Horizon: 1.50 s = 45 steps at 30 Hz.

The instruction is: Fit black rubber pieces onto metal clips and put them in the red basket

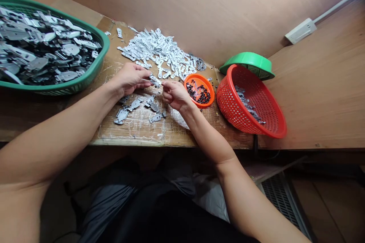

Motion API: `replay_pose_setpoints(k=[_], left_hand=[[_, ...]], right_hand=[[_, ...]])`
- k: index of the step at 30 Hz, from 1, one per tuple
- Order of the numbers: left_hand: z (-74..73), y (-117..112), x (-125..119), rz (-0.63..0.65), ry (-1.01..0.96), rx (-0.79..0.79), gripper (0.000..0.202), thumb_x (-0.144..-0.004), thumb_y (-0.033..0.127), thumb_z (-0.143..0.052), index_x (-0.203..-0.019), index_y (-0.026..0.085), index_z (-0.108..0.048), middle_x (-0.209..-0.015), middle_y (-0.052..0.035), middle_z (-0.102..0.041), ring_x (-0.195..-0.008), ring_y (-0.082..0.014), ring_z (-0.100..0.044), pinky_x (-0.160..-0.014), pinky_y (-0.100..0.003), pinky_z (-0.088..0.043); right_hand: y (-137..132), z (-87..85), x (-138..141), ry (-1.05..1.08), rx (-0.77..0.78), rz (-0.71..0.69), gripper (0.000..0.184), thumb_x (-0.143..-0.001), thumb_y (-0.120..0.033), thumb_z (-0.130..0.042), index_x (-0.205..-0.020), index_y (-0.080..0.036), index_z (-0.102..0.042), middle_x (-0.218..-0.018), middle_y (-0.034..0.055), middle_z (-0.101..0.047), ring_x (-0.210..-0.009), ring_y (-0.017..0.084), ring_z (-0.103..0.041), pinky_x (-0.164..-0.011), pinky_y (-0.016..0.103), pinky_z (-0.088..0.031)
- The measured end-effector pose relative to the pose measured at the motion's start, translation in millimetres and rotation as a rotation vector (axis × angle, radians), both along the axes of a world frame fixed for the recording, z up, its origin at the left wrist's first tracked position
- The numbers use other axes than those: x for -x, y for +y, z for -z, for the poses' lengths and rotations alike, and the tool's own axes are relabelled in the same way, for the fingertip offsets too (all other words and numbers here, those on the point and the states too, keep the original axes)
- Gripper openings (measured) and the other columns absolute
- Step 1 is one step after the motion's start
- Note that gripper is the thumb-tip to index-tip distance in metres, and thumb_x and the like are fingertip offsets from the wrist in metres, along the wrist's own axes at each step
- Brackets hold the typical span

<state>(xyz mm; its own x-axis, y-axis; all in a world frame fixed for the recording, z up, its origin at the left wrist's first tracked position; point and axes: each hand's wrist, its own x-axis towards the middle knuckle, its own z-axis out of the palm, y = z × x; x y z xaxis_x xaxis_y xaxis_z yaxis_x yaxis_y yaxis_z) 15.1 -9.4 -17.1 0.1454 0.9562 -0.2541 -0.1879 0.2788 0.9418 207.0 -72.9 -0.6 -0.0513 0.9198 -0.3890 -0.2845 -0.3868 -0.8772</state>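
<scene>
My left hand (134, 78) grips a small silver metal bracket (155, 80) between thumb and fingers, above the middle of the wooden table (137, 133). At the bracket's right end, my right hand (175, 94) is closed in a pinch; whatever its fingertips hold is too small to make out. Just beyond both hands spreads a heap of similar silver brackets (159, 49). An orange dish (211, 97) of small dark screw-like parts stands right of my right hand. Below my hands lie several joined metal pieces that look like hinges (123, 114).
A green basket (104, 51) piled with metal hinge parts fills the left side. On the right, a red perforated basket (230, 102) leans tilted with metal pieces inside, a bright green basket (248, 60) behind it. Wooden panels (199, 11) enclose the back; a white socket strip (301, 31) is on the right.
</scene>
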Motion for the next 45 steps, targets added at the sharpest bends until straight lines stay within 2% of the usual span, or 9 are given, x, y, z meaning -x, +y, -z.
replay_pose_setpoints(k=[3, 15, 22, 25, 27, 30, 34, 37, 45], left_hand=[[-1.2, -0.9, 0.3, -0.009, 0.019, 0.001, 0.037, -0.089, -0.001, -0.103, -0.082, 0.022, -0.075, -0.083, -0.0036, -0.076, -0.075, -0.0186, -0.080, -0.087, -0.034, -0.076], [1.7, 2.1, -1.8, -0.035, 0.084, -0.047, 0.046, -0.079, 0.001, -0.111, -0.081, 0.022, -0.070, -0.078, -0.0023, -0.076, -0.075, -0.0209, -0.084, -0.081, -0.033, -0.076], [-6.1, -8.1, -5.8, -0.034, 0.122, -0.051, 0.048, -0.081, 0.006, -0.114, -0.083, 0.024, -0.069, -0.077, -0.0006, -0.074, -0.081, -0.0225, -0.085, -0.089, -0.037, -0.077], [-9.1, -10.0, -3.3, 0.030, 0.085, -0.051, 0.045, -0.088, 0.010, -0.116, -0.086, 0.023, -0.072, -0.081, -0.0015, -0.076, -0.081, -0.0201, -0.085, -0.093, -0.035, -0.075], [-9.0, -8.9, 0.5, 0.113, 0.029, -0.021, 0.042, -0.097, 0.026, -0.117, -0.092, 0.022, -0.075, -0.088, -0.0060, -0.081, -0.085, -0.0225, -0.088, -0.092, -0.034, -0.074], [-8.0, -7.1, 6.5, 0.264, -0.006, 0.091, 0.046, -0.105, 0.055, -0.112, -0.097, 0.022, -0.080, -0.092, -0.0131, -0.085, -0.085, -0.0287, -0.090, -0.080, -0.034, -0.073], [-8.6, -10.4, 8.1, 0.409, 0.005, 0.148, 0.024, -0.105, 0.027, -0.108, -0.093, 0.017, -0.089, -0.091, -0.0134, -0.086, -0.069, -0.0165, -0.076, -0.065, -0.024, -0.062], [-8.9, -16.4, 3.9, 0.370, 0.022, 0.064, 0.025, -0.094, 0.013, -0.108, -0.084, 0.020, -0.086, -0.086, -0.0095, -0.084, -0.064, -0.0145, -0.070, -0.063, -0.025, -0.061], [-7.9, -31.6, -4.8, 0.303, 0.140, -0.198, 0.024, -0.087, 0.024, -0.107, -0.090, 0.021, -0.084, -0.081, -0.0049, -0.083, -0.067, -0.0159, -0.074, -0.063, -0.023, -0.058]], right_hand=[[-1.2, 1.6, 5.4, -0.034, 0.010, 0.047, 0.057, -0.129, -0.007, -0.065, -0.078, -0.026, -0.049, -0.055, -0.0161, -0.033, -0.043, 0.004, -0.024, -0.045, 0.016, -0.018], [0.4, 15.3, 4.8, -0.095, 0.023, 0.068, 0.058, -0.121, -0.014, -0.087, -0.082, -0.028, -0.047, -0.054, -0.0181, -0.034, -0.044, 0.004, -0.026, -0.045, 0.013, -0.024], [3.8, 17.6, -4.7, -0.114, -0.033, -0.086, 0.064, -0.104, -0.041, -0.113, -0.086, -0.027, -0.053, -0.062, -0.0138, -0.050, -0.051, 0.005, -0.032, -0.047, 0.015, -0.023], [7.6, 25.8, -12.0, -0.213, -0.151, -0.172, 0.064, -0.106, -0.052, -0.111, -0.087, -0.028, -0.055, -0.065, -0.0126, -0.047, -0.056, 0.008, -0.034, -0.051, 0.019, -0.027], [12.4, 34.4, -18.3, -0.371, -0.304, -0.186, 0.055, -0.113, -0.055, -0.101, -0.091, -0.028, -0.060, -0.070, -0.0100, -0.049, -0.062, 0.012, -0.038, -0.056, 0.023, -0.034], [19.6, 45.9, -28.6, -0.708, -0.650, -0.191, 0.035, -0.121, -0.038, -0.084, -0.097, -0.028, -0.061, -0.084, -0.0031, -0.060, -0.080, 0.019, -0.053, -0.077, 0.032, -0.051], [19.3, 45.1, -38.2, -0.947, -0.922, -0.280, 0.020, -0.119, -0.022, -0.074, -0.104, -0.029, -0.063, -0.110, 0.0069, -0.072, -0.107, 0.028, -0.065, -0.107, 0.045, -0.058], [10.9, 35.0, -37.6, -0.882, -0.865, -0.257, 0.017, -0.117, -0.021, -0.078, -0.104, -0.029, -0.071, -0.115, 0.0084, -0.075, -0.113, 0.029, -0.068, -0.110, 0.044, -0.059], [2.2, 31.0, -14.6, -0.234, -0.448, -0.039, 0.030, -0.095, -0.018, -0.096, -0.104, -0.029, -0.070, -0.083, -0.0055, -0.071, -0.076, 0.016, -0.063, -0.076, 0.028, -0.053]])
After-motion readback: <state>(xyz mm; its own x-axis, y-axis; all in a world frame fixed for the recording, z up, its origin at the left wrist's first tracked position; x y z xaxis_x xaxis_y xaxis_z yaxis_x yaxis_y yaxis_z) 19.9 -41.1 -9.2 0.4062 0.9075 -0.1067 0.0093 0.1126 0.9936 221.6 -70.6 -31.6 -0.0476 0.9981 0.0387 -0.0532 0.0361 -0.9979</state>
